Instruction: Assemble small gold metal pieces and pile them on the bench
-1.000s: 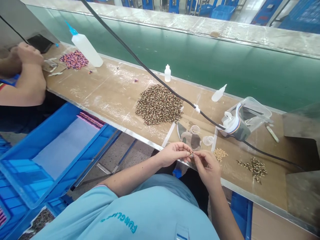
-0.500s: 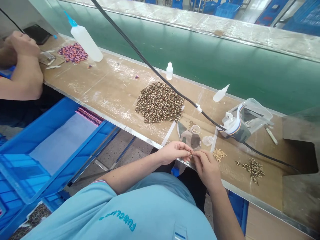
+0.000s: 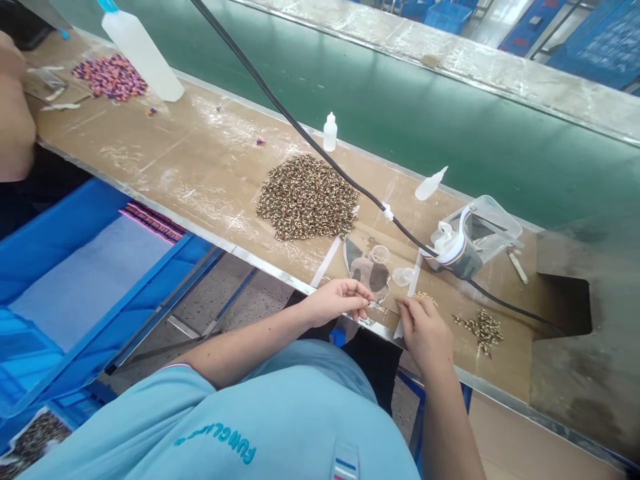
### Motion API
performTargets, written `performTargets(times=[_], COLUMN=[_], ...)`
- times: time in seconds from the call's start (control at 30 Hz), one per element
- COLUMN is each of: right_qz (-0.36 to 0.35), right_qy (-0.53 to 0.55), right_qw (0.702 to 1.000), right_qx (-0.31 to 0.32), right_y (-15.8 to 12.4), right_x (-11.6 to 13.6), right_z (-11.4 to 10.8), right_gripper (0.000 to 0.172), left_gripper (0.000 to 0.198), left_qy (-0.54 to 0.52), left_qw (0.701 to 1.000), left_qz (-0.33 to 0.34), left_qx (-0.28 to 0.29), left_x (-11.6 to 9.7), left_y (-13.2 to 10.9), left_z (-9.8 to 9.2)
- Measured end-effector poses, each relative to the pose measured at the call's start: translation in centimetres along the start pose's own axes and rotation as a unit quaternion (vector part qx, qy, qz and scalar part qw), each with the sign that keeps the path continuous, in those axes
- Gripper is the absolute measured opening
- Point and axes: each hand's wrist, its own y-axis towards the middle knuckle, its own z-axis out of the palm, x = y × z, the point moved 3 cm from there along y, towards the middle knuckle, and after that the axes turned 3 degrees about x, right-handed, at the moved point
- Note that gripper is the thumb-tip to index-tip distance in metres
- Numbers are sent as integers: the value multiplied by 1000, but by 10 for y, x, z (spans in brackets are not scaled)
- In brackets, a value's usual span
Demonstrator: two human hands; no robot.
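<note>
My left hand pinches a tiny metal bead between its fingertips, at the bench's front edge. My right hand has its fingertips pinched together just apart from that bead, close to a small pile of tan beads. Whether those fingers hold something is too small to tell. Further right lies a loose patch of banded beads. A large heap of similar beads sits beyond my hands on the tan workbench.
A black cable crosses above the bench. A clear box with a tape-wrapped device stands right. Several plastic bottles and a purple bead pile sit along the bench. A co-worker's arm is far left; a blue crate is below.
My hands have drawn slightly apart, with the right hand shifting right toward the tan beads. The view has tilted and shifted, and the co-worker's arm has moved mostly out of view at the left.
</note>
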Motion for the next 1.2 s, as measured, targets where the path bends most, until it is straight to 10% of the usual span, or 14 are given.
performTargets(times=[0.67,1.2], right_qz=[98,-22], right_qy=[113,28], right_qw=[987,999], right_qx=[55,39], right_y=[-6,1], right_x=[-15,-6], right_z=[-5,0], right_gripper=[30,25], left_gripper=[19,17], left_qy=[-9,-14], left_qw=[999,999], left_qz=[38,44], left_qx=[24,17], left_x=[2,2], left_y=[-1,-2], left_z=[-2,1])
